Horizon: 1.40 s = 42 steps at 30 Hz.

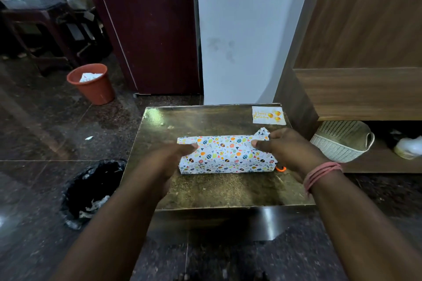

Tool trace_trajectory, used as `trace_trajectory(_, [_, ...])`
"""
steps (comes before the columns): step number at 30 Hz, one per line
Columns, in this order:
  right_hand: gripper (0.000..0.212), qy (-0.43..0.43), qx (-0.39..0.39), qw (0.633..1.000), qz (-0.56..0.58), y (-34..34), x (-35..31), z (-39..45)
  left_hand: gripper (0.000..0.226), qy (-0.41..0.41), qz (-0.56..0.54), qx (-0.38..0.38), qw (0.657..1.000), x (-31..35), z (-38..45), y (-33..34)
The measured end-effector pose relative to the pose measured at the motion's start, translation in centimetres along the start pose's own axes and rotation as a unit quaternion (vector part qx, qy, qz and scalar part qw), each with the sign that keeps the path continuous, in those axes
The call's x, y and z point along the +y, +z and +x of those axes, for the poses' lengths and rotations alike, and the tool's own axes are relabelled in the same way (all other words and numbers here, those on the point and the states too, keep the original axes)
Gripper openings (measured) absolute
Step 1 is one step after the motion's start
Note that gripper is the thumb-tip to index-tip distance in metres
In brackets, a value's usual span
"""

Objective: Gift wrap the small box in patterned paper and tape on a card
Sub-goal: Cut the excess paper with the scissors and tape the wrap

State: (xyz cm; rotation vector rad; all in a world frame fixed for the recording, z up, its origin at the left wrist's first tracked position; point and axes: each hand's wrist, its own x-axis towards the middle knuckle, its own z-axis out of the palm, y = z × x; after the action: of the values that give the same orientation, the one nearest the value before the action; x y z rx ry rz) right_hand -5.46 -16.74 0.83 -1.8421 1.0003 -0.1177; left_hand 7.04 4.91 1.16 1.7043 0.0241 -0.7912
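Left hand: left hand (pixel 170 162) lies on the left end of the wrapped box, the thumb stretched out along the top edge of the paper; the other fingers are hidden behind the hand, so I cannot tell how much they are curled.
Right hand: right hand (pixel 288 149) is at the right end of the box; its thumb presses on the top of the paper and its fingers go around the far side, next to a raised, crumpled flap of paper at that corner. A pink thread band is on this wrist.
Box: long small box covered in white paper with coloured egg and heart pattern (pixel 226 155) lies flat near the middle of the brown shiny tabletop (pixel 212 189). Its long axis runs left to right, across the view.
Card: white "Happy Birthday" card with gold balloons (pixel 268 115) lies flat at the far right corner of the tabletop, apart from the box.
Orange thing: small orange object (pixel 281 168) shows just beside the right near corner of the box, mostly hidden by the right hand.
Around: orange plastic bin (pixel 92 84) and black-lined bin (pixel 91 191) stand on the dark floor at the left.
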Motion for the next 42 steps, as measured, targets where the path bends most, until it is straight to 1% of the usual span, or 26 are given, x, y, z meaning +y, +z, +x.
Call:
trace_trajectory(1, [0.078, 0.016, -0.005, 1.0, 0.022, 0.3, 0.1, 0.2, 0.015, -0.012, -0.001, 0.002, 1.0, -0.3, 0.2, -0.1])
trace_trajectory(3, [0.084, 0.038, -0.02, 0.996, 0.076, 1.1, 0.2, 0.6, 0.016, -0.008, -0.01, 0.016, 1.0, -0.4, 1.0, -0.4])
trace_trajectory(4, [0.082, 0.049, -0.029, 0.993, 0.105, 1.3, 0.2, 0.8, 0.018, -0.008, -0.011, 0.018, 1.0, -0.3, 1.3, -0.7])
trace_trajectory(5, [0.072, 0.056, -0.032, 0.989, 0.136, 1.4, 0.2, 0.8, 0.018, -0.009, -0.001, 0.015, 1.0, -0.3, 1.8, -1.0])
trace_trajectory(6, [0.058, 0.065, -0.038, 0.983, 0.169, 1.3, 0.2, 0.9, 0.017, -0.01, 0.005, 0.014, 1.0, -0.1, 1.8, -1.2])
trace_trajectory(7, [0.051, 0.072, -0.061, 0.973, 0.213, 1.2, 0.1, 0.8, 0.016, -0.008, 0.012, 0.011, 1.0, -0.1, 2.2, -1.6])
trace_trajectory(8, [0.054, 0.074, -0.089, 0.958, 0.261, 1.0, 0.1, 0.8, 0.013, -0.004, 0.008, 0.011, 1.0, 0.2, 2.0, -1.9])
trace_trajectory(10, [0.065, 0.044, -0.13, 0.924, 0.358, 0.4, -0.4, 0.7, 0.011, 0.0, -0.025, 0.005, 1.0, 0.8, 1.9, -2.4])
trace_trajectory(11, [0.07, 0.023, -0.139, 0.911, 0.388, 0.1, -0.6, 0.8, 0.017, -0.002, -0.041, 0.0, 0.999, 1.0, 2.2, -2.7])
trace_trajectory(13, [0.072, 0.0, -0.145, 0.9, 0.411, -0.3, -0.9, 1.0, 0.028, -0.022, -0.058, -0.011, 0.998, 1.2, 2.4, -2.8])
trace_trajectory(14, [0.071, -0.003, -0.153, 0.898, 0.412, -0.3, -1.0, 1.0, 0.026, -0.033, -0.064, -0.015, 0.997, 1.3, 2.3, -2.7])
trace_trajectory(16, [0.079, -0.001, -0.157, 0.904, 0.398, 0.2, -0.7, 1.4, 0.02, -0.05, -0.08, -0.023, 0.995, 1.3, 2.6, -2.5])
trace_trajectory(18, [0.086, 0.016, -0.128, 0.922, 0.366, 1.2, -0.2, 1.7, 0.02, -0.061, -0.089, -0.031, 0.994, 1.2, 2.9, -2.5])
trace_trajectory(20, [0.075, 0.039, -0.102, 0.929, 0.354, 2.1, 0.6, 2.3, 0.017, -0.065, -0.075, -0.04, 0.994, 1.0, 3.1, -2.7])
trace_trajectory(21, [0.068, 0.049, -0.093, 0.93, 0.352, 2.5, 1.0, 2.6, 0.018, -0.065, -0.061, -0.038, 0.995, 0.8, 3.3, -2.8])
trace_trajectory(22, [0.067, 0.06, -0.085, 0.933, 0.346, 2.8, 1.3, 2.9, 0.022, -0.067, -0.046, -0.037, 0.996, 0.6, 3.4, -2.8])
trace_trajectory(24, [0.068, 0.069, -0.076, 0.938, 0.332, 3.1, 1.7, 3.5, 0.028, -0.066, -0.009, -0.018, 0.998, 0.2, 3.7, -2.5])
trace_trajectory(26, [0.065, 0.078, -0.072, 0.938, 0.329, 3.3, 1.9, 3.7, 0.033, -0.073, 0.009, -0.001, 0.997, -0.1, 4.0, -2.3])
trace_trajectory(30, [0.075, 0.076, -0.06, 0.944, 0.315, 3.6, 2.5, 4.3, 0.034, -0.081, 0.038, 0.013, 0.996, -0.1, 4.1, -1.9])
trace_trajectory(32, [0.071, 0.072, -0.046, 0.954, 0.287, 3.7, 2.4, 4.3, 0.036, -0.069, 0.044, 0.028, 0.996, -0.3, 4.3, -1.8])
trace_trajectory(34, [0.057, 0.057, -0.033, 0.967, 0.248, 3.8, 2.2, 4.0, 0.042, -0.059, 0.049, 0.039, 0.996, -0.4, 4.6, -1.8])
trace_trajectory(35, [0.051, 0.053, -0.033, 0.969, 0.239, 3.9, 2.1, 3.9, 0.041, -0.061, 0.048, 0.031, 0.996, -0.4, 4.6, -1.7])
trace_trajectory(36, [0.048, 0.055, -0.039, 0.968, 0.242, 4.0, 2.2, 4.0, 0.039, -0.067, 0.048, 0.02, 0.996, -0.3, 4.5, -1.8])
trace_trajectory(38, [0.05, 0.071, -0.058, 0.961, 0.259, 4.1, 2.1, 4.0, 0.033, -0.08, 0.039, 0.001, 0.996, -0.2, 4.3, -1.9])
trace_trajectory(42, [0.033, 0.099, -0.095, 0.932, 0.335, 3.4, 1.3, 3.8, 0.027, -0.101, 0.002, -0.036, 0.994, 0.6, 3.9, -2.4])
